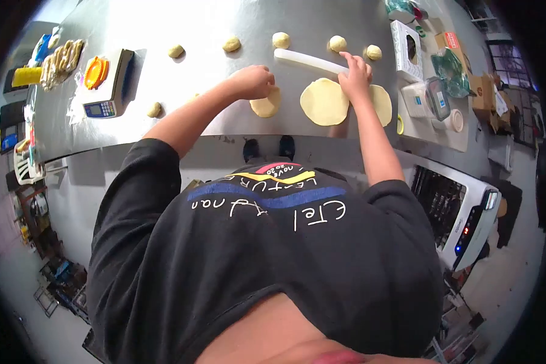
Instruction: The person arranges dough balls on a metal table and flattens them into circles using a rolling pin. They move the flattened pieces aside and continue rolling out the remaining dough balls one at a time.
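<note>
My left hand (pixel 253 82) is closed at the upper edge of a small flattened dough disc (pixel 265 105), its fingertips partly hidden. My right hand (pixel 357 76) holds the right end of a white rolling pin (pixel 309 61), which lies slanted on the metal table. Just below the pin lies a larger round dough sheet (pixel 324 102). Another dough sheet (pixel 380 105) is partly covered by my right wrist and forearm. Several dough balls sit beyond my hands, among them one (pixel 281 40) above the pin's left end and one (pixel 338 43) near my right fingers.
A scale (pixel 106 85) bearing an orange object stands on the metal table (pixel 182 85) at left, near a dough ball (pixel 154 110). At right are a white patterned box (pixel 407 51), a plastic container (pixel 420 100) and a green bag (pixel 450 73). A white appliance (pixel 461 212) stands below.
</note>
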`<state>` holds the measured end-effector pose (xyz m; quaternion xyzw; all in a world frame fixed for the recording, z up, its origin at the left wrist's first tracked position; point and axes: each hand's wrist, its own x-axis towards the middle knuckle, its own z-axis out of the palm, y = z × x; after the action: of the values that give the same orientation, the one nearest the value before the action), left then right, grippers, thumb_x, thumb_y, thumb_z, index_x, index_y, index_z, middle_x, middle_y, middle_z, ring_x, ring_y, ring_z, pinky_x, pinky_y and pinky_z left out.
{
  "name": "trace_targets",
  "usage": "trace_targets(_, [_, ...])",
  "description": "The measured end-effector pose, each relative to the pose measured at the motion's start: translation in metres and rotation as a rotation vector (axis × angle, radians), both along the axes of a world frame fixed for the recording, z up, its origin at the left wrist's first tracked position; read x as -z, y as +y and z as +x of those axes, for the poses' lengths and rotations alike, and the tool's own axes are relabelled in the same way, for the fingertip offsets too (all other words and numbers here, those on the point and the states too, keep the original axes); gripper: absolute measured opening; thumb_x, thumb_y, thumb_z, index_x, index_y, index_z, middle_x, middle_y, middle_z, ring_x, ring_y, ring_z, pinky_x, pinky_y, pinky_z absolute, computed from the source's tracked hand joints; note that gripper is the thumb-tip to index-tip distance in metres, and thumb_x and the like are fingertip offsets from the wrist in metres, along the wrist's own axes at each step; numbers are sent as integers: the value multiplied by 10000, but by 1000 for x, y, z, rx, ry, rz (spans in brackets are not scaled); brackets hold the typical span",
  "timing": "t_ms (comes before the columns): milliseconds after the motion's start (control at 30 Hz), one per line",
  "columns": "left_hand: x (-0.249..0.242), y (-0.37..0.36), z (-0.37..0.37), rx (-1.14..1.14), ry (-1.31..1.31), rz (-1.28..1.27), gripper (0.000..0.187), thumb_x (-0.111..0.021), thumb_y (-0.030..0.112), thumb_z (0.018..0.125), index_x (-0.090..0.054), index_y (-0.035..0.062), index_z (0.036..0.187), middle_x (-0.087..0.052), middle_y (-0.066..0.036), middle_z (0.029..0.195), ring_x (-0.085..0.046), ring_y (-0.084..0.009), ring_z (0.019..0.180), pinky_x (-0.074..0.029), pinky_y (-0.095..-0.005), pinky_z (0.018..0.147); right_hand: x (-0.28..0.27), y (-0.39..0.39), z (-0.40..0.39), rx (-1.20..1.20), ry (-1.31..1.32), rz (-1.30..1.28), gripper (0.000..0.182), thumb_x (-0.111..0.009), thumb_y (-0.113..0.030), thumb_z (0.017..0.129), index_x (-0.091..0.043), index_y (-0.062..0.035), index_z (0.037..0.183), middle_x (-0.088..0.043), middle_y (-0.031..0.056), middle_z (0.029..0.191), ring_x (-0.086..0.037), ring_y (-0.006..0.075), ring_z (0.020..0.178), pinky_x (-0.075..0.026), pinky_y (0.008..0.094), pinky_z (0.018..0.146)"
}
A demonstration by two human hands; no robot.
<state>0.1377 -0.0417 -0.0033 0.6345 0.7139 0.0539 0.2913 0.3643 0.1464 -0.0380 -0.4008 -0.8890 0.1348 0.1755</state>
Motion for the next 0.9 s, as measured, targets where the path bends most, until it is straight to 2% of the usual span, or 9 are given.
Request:
trace_targets(133, [-51,-23,6,146,-199,-17,215,-589,87,740,-667,27,931,-586,-123,879,-600,-265,861,-501,-363,795,-10,3,19,-65,89,-40,550,-583,-131,741,-509,-271,1267,-473,99,1246,-388,344,1198,-280,458,1059])
trace_targets(233, [-45,-50,0,52,-324,55,223,-587,114,778,-644,14,969,-585,-82,891,-599,-215,847,-505,-328,768,-21,2,30,-78,114,-63,538,-571,-112,743,-513,-261,1256,-472,115,1225,-385,344,1190,-281,449,1059])
trace_targets(300, [-35,-64,0,-556,-758,-104,225,-587,135,815,-590,31,1015,-574,-34,908,-595,-159,841,-507,-293,735,-25,1,36,-93,135,-81,539,-570,-99,742,-514,-256,1254,-471,120,1214,-381,346,1184,-281,454,1057])
trace_targets(333, [-27,-70,4,-563,-755,-100,225,-587,135,815,-590,31,1015,-574,-34,908,-595,-159,841,-507,-293,735,-24,0,38,-101,139,-81,539,-570,-99,742,-514,-256,1254,-471,120,1214,-381,346,1184,-281,454,1057])
trace_targets(400, [-3,-83,13,-1007,-1107,-27,195,-573,134,846,-538,66,1026,-563,-13,895,-590,-119,797,-508,-258,707,-17,-2,42,-122,130,-106,543,-577,-102,736,-514,-252,1254,-471,117,1212,-383,342,1176,-281,452,1053])
trace_targets(433, [4,-85,19,-1090,-1185,2,181,-572,110,846,-509,93,1015,-558,-21,880,-585,-105,750,-506,-231,662,-15,-1,42,-153,93,-102,536,-585,-107,722,-530,-253,1236,-479,105,1199,-385,334,1172,-279,442,1051])
trace_targets(533, [18,-91,35,-1213,-1229,88,180,-579,110,845,-520,65,1009,-550,-18,870,-564,-92,737,-488,-197,604,-10,-5,41,-183,25,-92,521,-598,-118,706,-553,-255,1207,-486,85,1193,-399,329,1157,-278,430,1049])
trace_targets(767, [36,-94,35,-1213,-1200,109,180,-584,92,836,-519,72,1002,-543,-12,853,-539,-86,710,-449,-197,550,-6,7,23,-198,-155,-33,473,-550,-88,720,-576,-251,1163,-564,39,1131,-480,295,1112,-319,428,1022])
trace_targets(900, [36,-92,36,-1235,-1224,126,180,-587,89,836,-519,81,1002,-545,-6,855,-532,-84,700,-444,-195,548,1,15,14,-191,-103,25,463,-535,-84,729,-575,-249,1160,-585,34,1083,-507,282,1082,-318,438,1021])
